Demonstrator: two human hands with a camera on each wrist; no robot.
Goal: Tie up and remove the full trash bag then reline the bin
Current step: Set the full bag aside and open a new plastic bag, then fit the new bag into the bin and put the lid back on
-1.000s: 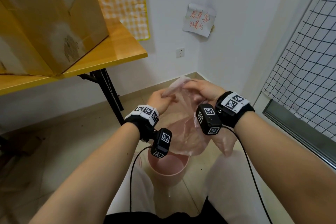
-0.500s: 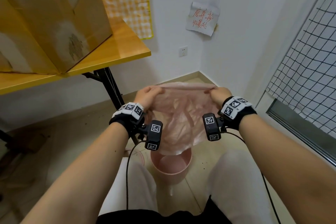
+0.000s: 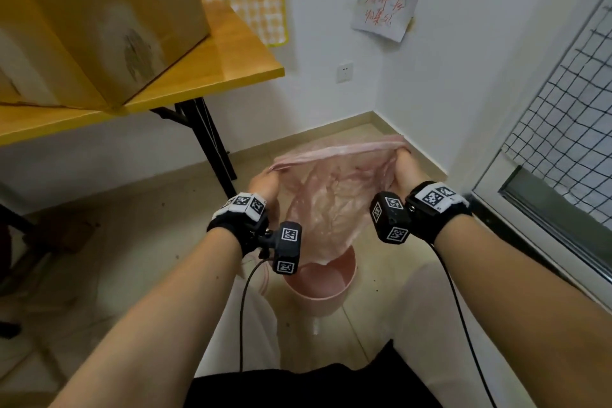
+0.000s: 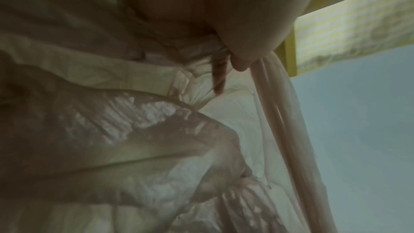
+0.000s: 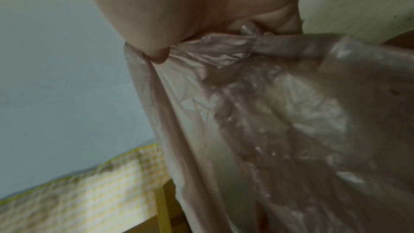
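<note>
One pink bag [image 3: 326, 199] hangs between two hands, above one pink bin [image 3: 319, 286] that stands on the floor near the person's legs. The left hand [image 3: 263, 183] grips the left end of the bag's rim, and the right hand [image 3: 404, 169] grips the right end, so the rim is stretched in a line between them. In the wrist views each thumb presses bunched plastic against the curled fingers. The bag's lower tip hangs just over the bin's opening; whether they touch, I cannot tell. One table [image 3: 212, 76] with one box [image 3: 99, 20] stands far left.
</note>
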